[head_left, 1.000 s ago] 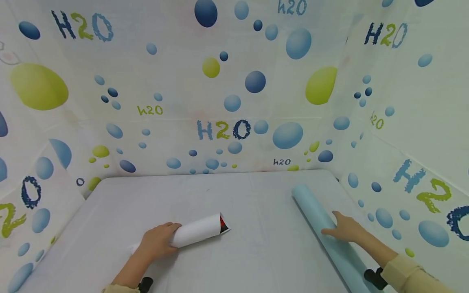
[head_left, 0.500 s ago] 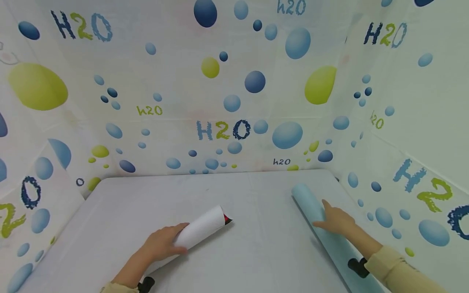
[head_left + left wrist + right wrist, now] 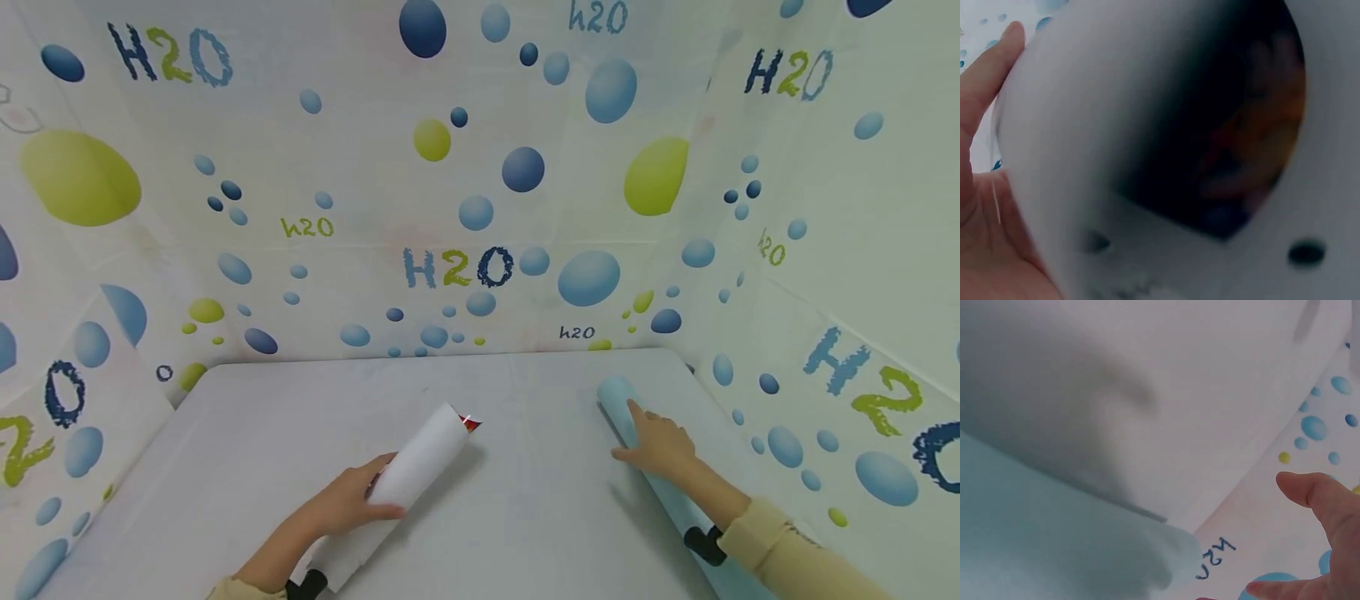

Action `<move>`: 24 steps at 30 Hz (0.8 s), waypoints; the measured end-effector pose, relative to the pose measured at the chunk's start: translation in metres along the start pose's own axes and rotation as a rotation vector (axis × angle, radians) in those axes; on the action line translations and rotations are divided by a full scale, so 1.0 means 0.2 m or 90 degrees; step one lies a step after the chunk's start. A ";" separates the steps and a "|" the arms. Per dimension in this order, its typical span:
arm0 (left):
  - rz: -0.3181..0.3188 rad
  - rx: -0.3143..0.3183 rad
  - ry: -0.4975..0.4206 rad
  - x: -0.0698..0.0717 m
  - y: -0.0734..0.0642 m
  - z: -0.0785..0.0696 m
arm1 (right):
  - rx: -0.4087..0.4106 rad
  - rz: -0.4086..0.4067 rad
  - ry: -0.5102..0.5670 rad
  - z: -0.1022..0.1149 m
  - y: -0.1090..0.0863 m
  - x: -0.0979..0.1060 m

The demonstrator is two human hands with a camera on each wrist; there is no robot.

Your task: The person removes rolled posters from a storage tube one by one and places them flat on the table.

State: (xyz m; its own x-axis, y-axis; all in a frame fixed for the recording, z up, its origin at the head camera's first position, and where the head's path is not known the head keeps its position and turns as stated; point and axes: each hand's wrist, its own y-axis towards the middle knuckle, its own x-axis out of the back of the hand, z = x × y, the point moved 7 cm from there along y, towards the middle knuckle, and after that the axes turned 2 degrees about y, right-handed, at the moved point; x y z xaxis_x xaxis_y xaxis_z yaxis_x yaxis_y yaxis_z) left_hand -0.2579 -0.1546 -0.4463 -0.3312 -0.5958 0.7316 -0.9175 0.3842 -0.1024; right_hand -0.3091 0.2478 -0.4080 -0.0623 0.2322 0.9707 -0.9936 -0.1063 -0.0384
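My left hand [image 3: 348, 502] grips a rolled-up poster [image 3: 426, 457], white outside with a red and dark print showing at its far end. The left wrist view looks into the roll's open end, where the dark and orange print [image 3: 1254, 137] appears blurred; my thumb and palm hold its side. A long light blue roll [image 3: 615, 398] lies lengthwise at the right of the table. My right hand [image 3: 662, 446] hovers above it, fingers spread and holding nothing. In the right wrist view, that hand [image 3: 1325, 534] stands apart from the blue roll [image 3: 1054, 525].
A white cover lies over the table [image 3: 525, 433]. Behind and on both sides hang white sheets [image 3: 360, 167] printed with blue and green bubbles and H2O lettering. Black bands [image 3: 705, 546] sit on both wrists.
The poster's far end has swung away and up, its near end toward me, as my left hand turned it. My right hand has moved left and away from me over the blue roll.
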 end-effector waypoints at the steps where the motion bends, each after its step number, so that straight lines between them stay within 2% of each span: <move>1: 0.002 0.007 -0.014 -0.01 0.00 0.00 | 0.006 -0.002 0.001 0.02 0.00 0.00; 6: 0.002 0.053 -0.074 -0.05 0.02 0.01 | 0.036 -0.020 0.010 0.10 0.01 -0.02; 12: -0.049 0.116 -0.142 -0.10 0.05 0.04 | 0.050 -0.045 0.035 0.19 0.02 -0.04; 19: -0.083 0.146 -0.215 -0.18 0.09 0.05 | 0.075 -0.053 0.044 0.30 0.06 -0.12; 24: -0.096 0.151 -0.230 -0.24 0.10 0.02 | 0.117 -0.059 0.096 0.43 0.06 -0.18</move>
State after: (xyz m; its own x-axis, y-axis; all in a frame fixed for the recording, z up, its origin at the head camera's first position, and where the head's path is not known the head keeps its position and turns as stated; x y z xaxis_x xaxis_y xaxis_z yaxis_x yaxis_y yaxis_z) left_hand -0.2614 -0.1218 -0.4859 -0.2074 -0.8562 0.4731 -0.9725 0.1279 -0.1948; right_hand -0.3105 0.1551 -0.4233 0.0014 0.3895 0.9210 -0.9629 -0.2480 0.1064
